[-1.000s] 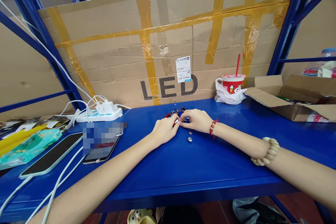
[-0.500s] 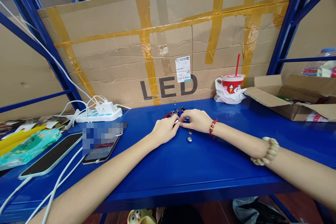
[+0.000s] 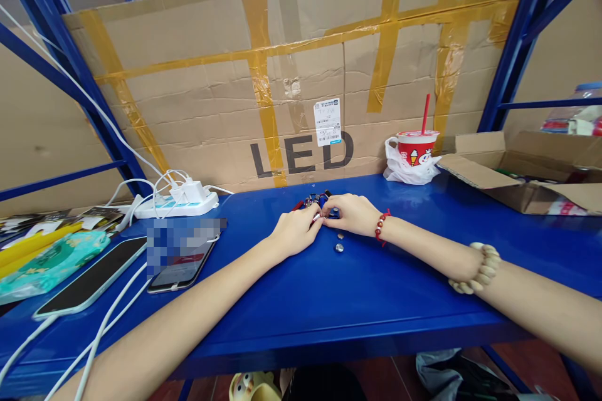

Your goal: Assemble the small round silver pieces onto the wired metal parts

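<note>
My left hand [image 3: 295, 230] and my right hand [image 3: 352, 213] meet over the middle of the blue table, their fingertips pressed close together. Between the left fingers shows a small pinkish, shiny piece [image 3: 316, 218], too small to name. The right thumb and forefinger are pinched at the same spot; whatever they hold is hidden. Just behind the hands lies a little heap of dark, red and metallic pieces [image 3: 310, 200], partly covered by the fingers. A round silvery piece [image 3: 339, 248] and a smaller brownish one [image 3: 340, 236] lie on the table nearer to me.
Two phones [image 3: 94, 277] [image 3: 185, 269] with white cables lie at left, before a white power strip [image 3: 176, 203]. A red cup with straw [image 3: 416, 150] stands in a plastic bag at the back right, beside an open cardboard box [image 3: 522, 197]. A large cardboard sheet [image 3: 211, 113] closes the back.
Both hands stay in place with the fingertips together. The whole view has shifted very slightly; nothing else visibly differs.
</note>
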Demonstrator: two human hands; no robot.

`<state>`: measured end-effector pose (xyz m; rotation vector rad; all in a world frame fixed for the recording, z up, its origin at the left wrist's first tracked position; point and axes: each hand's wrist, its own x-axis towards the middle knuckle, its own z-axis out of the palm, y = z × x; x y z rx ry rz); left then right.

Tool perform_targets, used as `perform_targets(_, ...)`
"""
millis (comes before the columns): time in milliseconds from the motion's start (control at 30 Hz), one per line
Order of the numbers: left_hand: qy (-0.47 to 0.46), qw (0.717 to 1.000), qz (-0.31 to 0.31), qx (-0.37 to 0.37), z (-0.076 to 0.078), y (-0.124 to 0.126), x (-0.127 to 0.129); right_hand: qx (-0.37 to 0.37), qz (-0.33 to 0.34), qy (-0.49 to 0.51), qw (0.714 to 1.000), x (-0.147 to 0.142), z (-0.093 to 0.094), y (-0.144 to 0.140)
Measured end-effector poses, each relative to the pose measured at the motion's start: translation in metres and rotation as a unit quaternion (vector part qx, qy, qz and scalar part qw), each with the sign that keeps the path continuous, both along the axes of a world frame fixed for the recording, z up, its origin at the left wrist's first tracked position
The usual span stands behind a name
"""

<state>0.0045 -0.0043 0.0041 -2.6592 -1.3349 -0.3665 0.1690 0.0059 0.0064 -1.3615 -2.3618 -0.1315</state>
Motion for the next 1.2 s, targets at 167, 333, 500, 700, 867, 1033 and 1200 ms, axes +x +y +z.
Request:
perform_targets(167,-0.006,1.0,-0.002,-0.001,-0.0003,0.0003,-0.0003,0.002,-0.004,-0.005,1.0,-0.0003,-0.0006,0.0003)
perform_targets(333,-0.004,1.0,0.0,-0.004,0.0009,0.0,-0.0001,0.004,0.0,-0.004,1.0,-0.0003,-0.0009,0.0011)
perform_targets(500,-0.002,1.0,0.004,-0.009,0.0008,-0.0003,0.0003,0.001,0.004,0.001,1.0,-0.0002,-0.0007,0.001)
perform_targets(700,-0.001,1.0,0.007,-0.009,0.0015,-0.0012,0.0005,0.001,0.003,-0.004,1.0,0.0003,-0.0004,0.0005)
perform_targets(867,0.002,1.0,0.005,-0.011,0.0025,-0.0017,0.0002,-0.001,0.001,-0.009,1.0,-0.0005,0.001,-0.0008)
perform_targets(1033,0.0,1.0,-0.001,-0.006,0.0023,-0.0012,0.0001,-0.001,0.001,-0.006,1.0,-0.0006,0.0007,-0.0003)
perform_targets(1200,0.001,1.0,0.0,-0.006,0.0015,-0.0002,0.0,-0.001,0.005,-0.004,1.0,0.0002,-0.0001,0.0003)
